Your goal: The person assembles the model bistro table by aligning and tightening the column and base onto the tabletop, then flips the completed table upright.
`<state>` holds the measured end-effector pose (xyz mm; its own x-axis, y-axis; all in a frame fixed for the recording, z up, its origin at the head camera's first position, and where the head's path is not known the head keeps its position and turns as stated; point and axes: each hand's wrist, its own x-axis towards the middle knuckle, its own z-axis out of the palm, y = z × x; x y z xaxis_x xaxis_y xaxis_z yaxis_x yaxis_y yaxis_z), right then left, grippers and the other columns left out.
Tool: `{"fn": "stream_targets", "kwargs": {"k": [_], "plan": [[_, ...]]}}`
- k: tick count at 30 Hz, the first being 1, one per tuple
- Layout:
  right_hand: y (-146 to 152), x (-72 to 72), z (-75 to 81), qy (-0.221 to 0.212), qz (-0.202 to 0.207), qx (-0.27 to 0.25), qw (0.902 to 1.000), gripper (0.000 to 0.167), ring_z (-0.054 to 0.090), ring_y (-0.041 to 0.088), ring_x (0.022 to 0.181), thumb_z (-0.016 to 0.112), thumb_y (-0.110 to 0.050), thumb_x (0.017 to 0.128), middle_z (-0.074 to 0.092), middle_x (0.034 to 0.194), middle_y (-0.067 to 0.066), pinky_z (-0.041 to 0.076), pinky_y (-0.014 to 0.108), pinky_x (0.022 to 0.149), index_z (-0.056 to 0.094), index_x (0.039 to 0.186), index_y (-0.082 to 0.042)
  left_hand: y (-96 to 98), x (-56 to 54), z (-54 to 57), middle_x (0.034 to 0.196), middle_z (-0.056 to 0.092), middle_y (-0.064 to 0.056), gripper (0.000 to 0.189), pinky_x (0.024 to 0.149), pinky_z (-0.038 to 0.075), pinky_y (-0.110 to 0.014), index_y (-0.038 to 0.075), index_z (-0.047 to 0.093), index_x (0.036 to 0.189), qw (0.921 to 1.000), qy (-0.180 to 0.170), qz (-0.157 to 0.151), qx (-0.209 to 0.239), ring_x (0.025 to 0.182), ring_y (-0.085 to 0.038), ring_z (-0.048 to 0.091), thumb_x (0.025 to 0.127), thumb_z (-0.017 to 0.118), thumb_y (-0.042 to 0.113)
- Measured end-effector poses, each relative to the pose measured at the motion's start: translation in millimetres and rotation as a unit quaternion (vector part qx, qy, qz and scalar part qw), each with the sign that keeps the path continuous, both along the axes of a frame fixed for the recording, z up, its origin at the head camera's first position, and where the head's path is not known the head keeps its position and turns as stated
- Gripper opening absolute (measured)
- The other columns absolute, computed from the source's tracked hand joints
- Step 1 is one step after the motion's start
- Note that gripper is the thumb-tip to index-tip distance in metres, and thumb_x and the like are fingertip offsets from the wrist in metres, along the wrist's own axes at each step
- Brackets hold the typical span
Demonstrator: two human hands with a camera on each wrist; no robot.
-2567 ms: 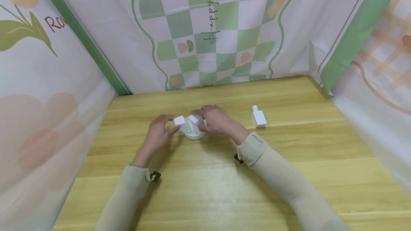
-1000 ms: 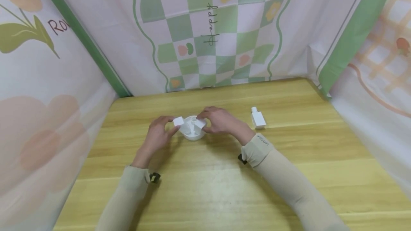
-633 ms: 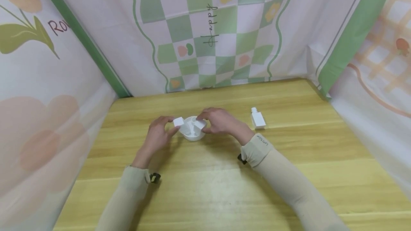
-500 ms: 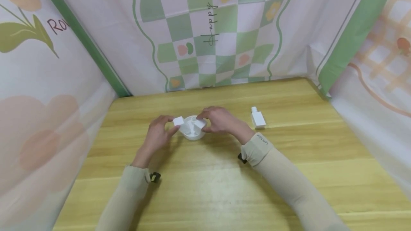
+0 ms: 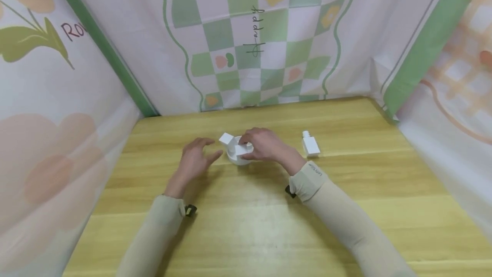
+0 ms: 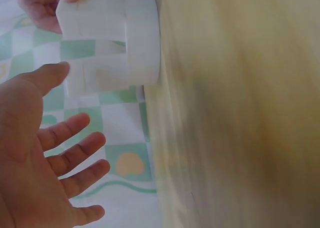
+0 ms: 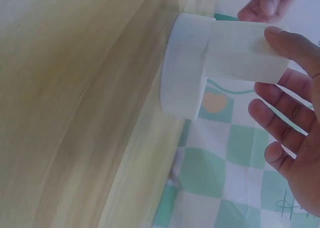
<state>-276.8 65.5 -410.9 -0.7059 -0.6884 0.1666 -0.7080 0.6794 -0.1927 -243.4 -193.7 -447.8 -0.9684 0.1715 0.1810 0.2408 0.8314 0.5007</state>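
A round white dish (image 5: pixel 238 161) with inner dividers stands on the table, partly covered by the right hand. Two white box-shaped pieces rise from it; their lower ends are hidden. My right hand (image 5: pixel 265 145) pinches the right white block (image 7: pixel 245 51) near its top, thumb on one side and fingers on the other. The left white block (image 5: pixel 226 139) leans outward over the dish's rim in the head view. Beside it, my left hand (image 5: pixel 194 160) is spread with a gap between thumb and fingers, holding nothing. Its thumb (image 6: pixel 52 76) lies close to that block.
A white rectangular bottle (image 5: pixel 311 146) with a narrow round neck lies on the wooden table (image 5: pixel 246 225), right of the dish. Printed cloth (image 5: pixel 215 33) hangs along the back and both sides of the table.
My left hand has let go of the left block and drawn back slightly. The dish and that block have shifted to the right. My right hand keeps its pinch on the right block.
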Motion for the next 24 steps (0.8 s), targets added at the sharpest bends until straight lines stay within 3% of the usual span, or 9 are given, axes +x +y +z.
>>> {"fn": "stream_targets", "kwargs": {"k": [5, 11, 19, 24], "plan": [[2, -0.3, 0.2, -0.011, 0.001, -0.003, 0.9999, 0.043, 0.066, 0.022, 0.104, 0.079, -0.043, 0.083, 0.071, 0.112, 0.002, 0.055, 0.040, 0.093, 0.072, 0.115, -0.016, 14.6, -8.7, 3.6, 0.135, 0.062, -0.008, 0.064, 0.118, 0.029, -0.051, 0.014, 0.059, 0.133, 1.0000, 0.003, 0.004, -0.002, 0.128, -0.032, 0.054, 0.090, 0.063, 0.060], [3, 0.8, -0.1, -0.013, 0.006, -0.006, 0.9999, 0.043, 0.066, 0.022, 0.105, 0.078, -0.043, 0.084, 0.071, 0.112, 0.002, 0.054, 0.041, 0.094, 0.072, 0.116, -0.015, 22.6, -14.0, 8.4, 0.130, 0.064, -0.009, 0.051, 0.117, 0.030, -0.057, 0.012, 0.060, 0.131, 0.9999, 0.014, -0.005, 0.005, 0.124, -0.033, 0.058, 0.093, 0.066, 0.046], [7, 0.4, -0.6, -0.007, 0.013, -0.014, 0.9998, 0.042, 0.066, 0.023, 0.106, 0.079, -0.039, 0.084, 0.072, 0.112, 0.003, 0.055, 0.041, 0.094, 0.073, 0.116, -0.014, 19.0, -18.1, 13.9, 0.126, 0.065, -0.015, 0.044, 0.113, 0.035, -0.058, 0.011, 0.055, 0.139, 0.9995, 0.025, -0.014, -0.014, 0.119, -0.033, 0.060, 0.098, 0.062, 0.024], [8, 0.8, 0.3, -0.011, 0.016, -0.012, 0.9997, 0.042, 0.067, 0.024, 0.107, 0.079, -0.039, 0.084, 0.071, 0.112, 0.004, 0.056, 0.041, 0.094, 0.073, 0.117, -0.014, 19.8, -20.0, 14.5, 0.127, 0.064, -0.014, 0.054, 0.113, 0.034, -0.055, 0.011, 0.054, 0.139, 0.9999, 0.009, 0.005, -0.011, 0.118, -0.034, 0.060, 0.096, 0.062, 0.043]]}}
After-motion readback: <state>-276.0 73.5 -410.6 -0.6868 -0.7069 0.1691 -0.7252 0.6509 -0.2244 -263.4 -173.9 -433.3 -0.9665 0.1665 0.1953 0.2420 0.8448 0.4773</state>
